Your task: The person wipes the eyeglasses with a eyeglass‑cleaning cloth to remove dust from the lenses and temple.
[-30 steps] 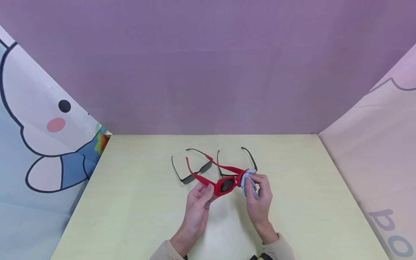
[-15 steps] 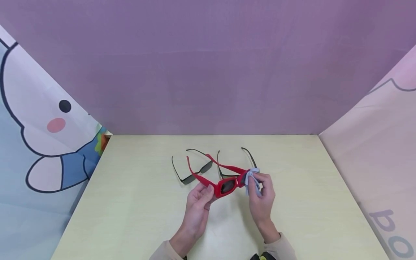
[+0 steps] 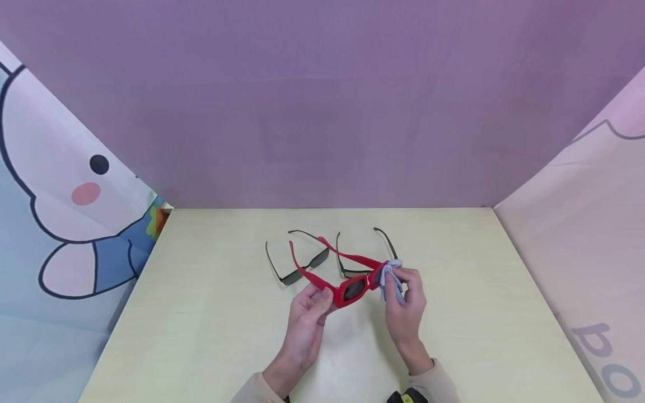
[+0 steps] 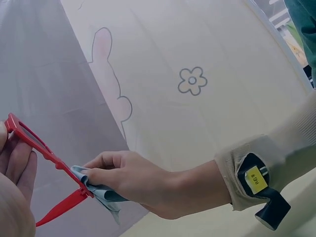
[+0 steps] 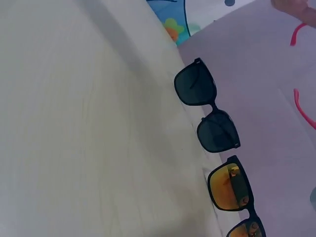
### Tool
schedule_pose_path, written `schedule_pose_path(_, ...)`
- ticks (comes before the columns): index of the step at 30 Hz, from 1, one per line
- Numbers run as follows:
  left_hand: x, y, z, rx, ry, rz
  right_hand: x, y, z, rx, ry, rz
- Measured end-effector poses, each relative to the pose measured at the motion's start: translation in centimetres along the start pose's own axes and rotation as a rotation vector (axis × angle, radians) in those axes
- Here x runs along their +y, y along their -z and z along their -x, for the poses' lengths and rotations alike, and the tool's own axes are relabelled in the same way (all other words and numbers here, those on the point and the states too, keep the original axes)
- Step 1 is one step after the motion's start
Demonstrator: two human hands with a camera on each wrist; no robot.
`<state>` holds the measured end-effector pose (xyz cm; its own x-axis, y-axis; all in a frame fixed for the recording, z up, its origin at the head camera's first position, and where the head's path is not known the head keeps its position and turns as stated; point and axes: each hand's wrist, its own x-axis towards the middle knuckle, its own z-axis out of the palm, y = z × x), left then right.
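Red-framed sunglasses (image 3: 355, 289) are held up over the table, temples pointing away toward the back. My left hand (image 3: 305, 324) grips them at the left end of the front, thumb on the near side. At the other end, my right hand (image 3: 405, 310) pinches a crumpled light blue cloth (image 3: 391, 280) against the right lens, which is mostly covered. From the left wrist view, the cloth (image 4: 106, 195) bunches around the frame's end under the right fingers. Only the red temple tips (image 5: 303, 111) and part of the left hand appear in the right wrist view.
Black sunglasses (image 3: 293, 277) lie on the table (image 3: 211, 313) behind the left hand. A second black pair (image 3: 347, 272) lies behind the red ones, partly hidden; its lenses (image 5: 226, 190) reflect orange in the right wrist view. A purple backdrop (image 3: 322, 112) rises behind the table.
My right hand and the cloth have shifted slightly right along the red sunglasses, showing a bit more of the right lens. The left hand keeps its grip almost in place.
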<state>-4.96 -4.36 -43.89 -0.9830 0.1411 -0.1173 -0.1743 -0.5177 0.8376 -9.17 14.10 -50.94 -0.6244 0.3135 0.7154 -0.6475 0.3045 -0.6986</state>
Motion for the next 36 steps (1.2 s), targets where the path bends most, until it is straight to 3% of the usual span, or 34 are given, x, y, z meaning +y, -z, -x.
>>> schedule_pose_path(3,-0.1,0.0,0.0,0.0,0.01,-0.005,0.0,0.0,0.2,0.005,-0.007,-0.006)
schedule_pose_path(10,0.0,0.1,0.0,-0.01,-0.003,-0.017,-1.1,-0.2,0.3,-0.055,0.09,-0.035)
schedule_pose_path(17,0.0,0.0,0.2,-0.021,0.006,-0.008,-0.9,0.2,-0.3,-0.007,0.039,0.034)
schedule_pose_path(26,0.0,0.1,0.2,-0.049,-0.008,-0.015,-1.2,0.0,0.1,-0.05,0.122,-0.049)
schedule_pose_path(32,0.2,0.1,0.2,-0.057,0.009,-0.016,-0.2,0.4,-0.6,-0.009,0.073,0.015)
schedule_pose_path(36,0.2,0.1,0.2,-0.076,0.008,-0.023,-0.4,0.3,-0.6,0.002,0.044,-0.007)
